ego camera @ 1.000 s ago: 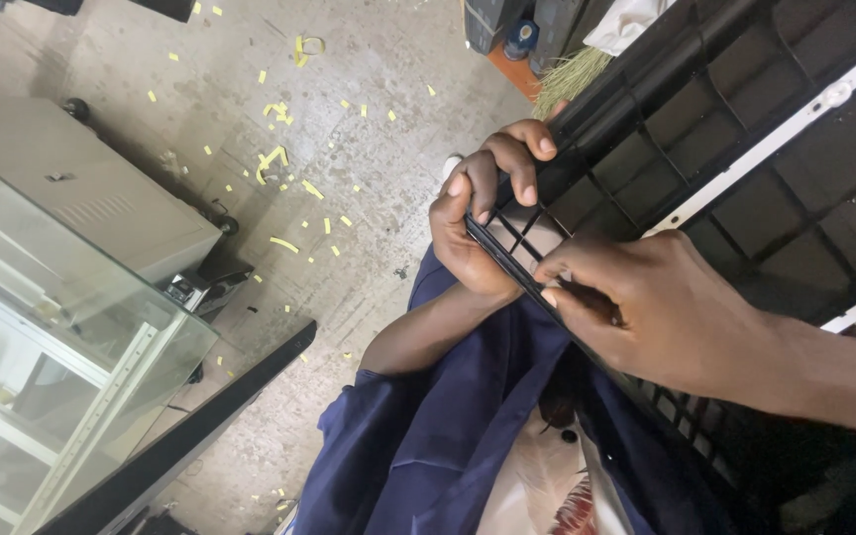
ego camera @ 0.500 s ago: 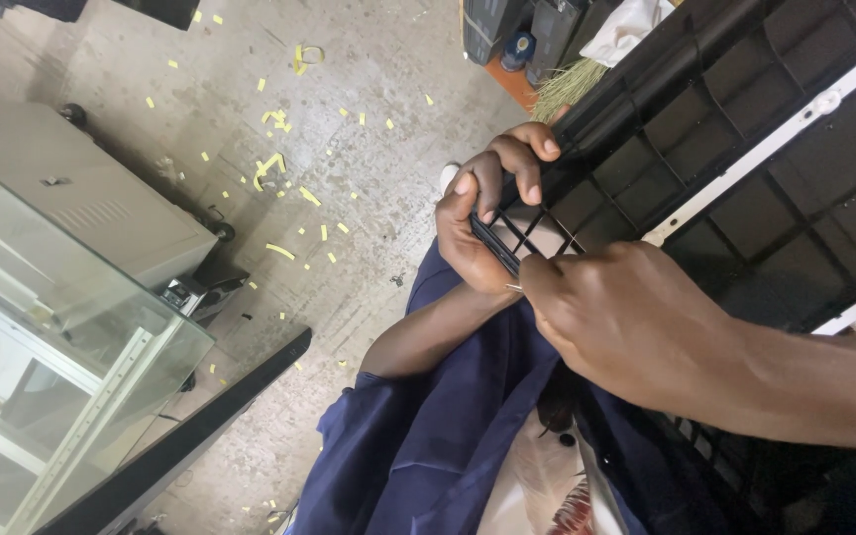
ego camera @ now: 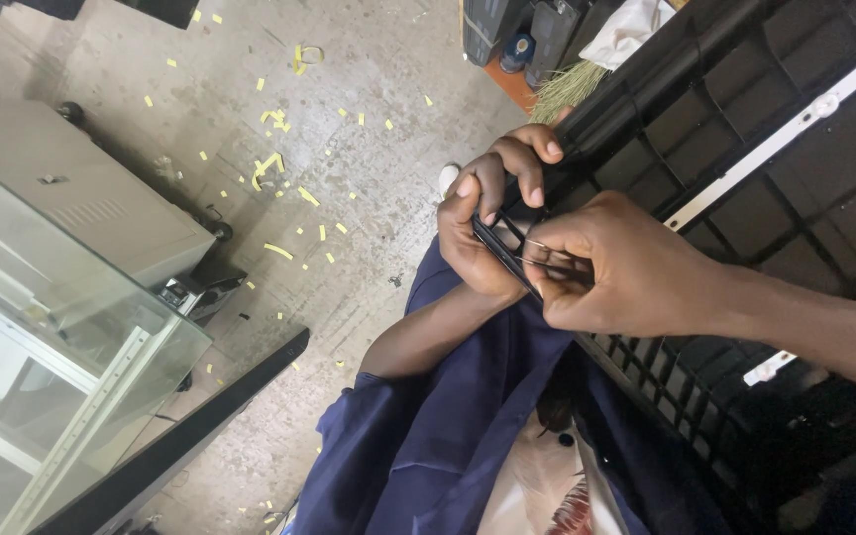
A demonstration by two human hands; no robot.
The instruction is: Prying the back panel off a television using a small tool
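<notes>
A large black plastic back panel (ego camera: pixel 735 109) with ribbed cells fills the right half of the head view. A white strip (ego camera: pixel 775 144) runs across it. My left hand (ego camera: pixel 492 223) curls around the panel's near edge and grips it. My right hand (ego camera: pixel 626 267) presses against the same edge beside the left hand, its fingertips pinched on something thin and metallic that I cannot make out clearly. My blue sleeves and clothing lie below both hands.
A concrete floor (ego camera: pixel 349 198) strewn with several yellow scraps lies at the left. A glass display cabinet (ego camera: pixel 61 376) and a grey box (ego camera: pixel 81 188) stand at the far left. A long black bar (ego camera: pixel 170 446) lies on the floor. Dark boxes and a broom head (ego camera: pixel 562 89) sit at the top.
My right hand has shifted slightly right and turned along the panel's edge, showing its pinched fingertips. My left hand keeps its grip on the edge.
</notes>
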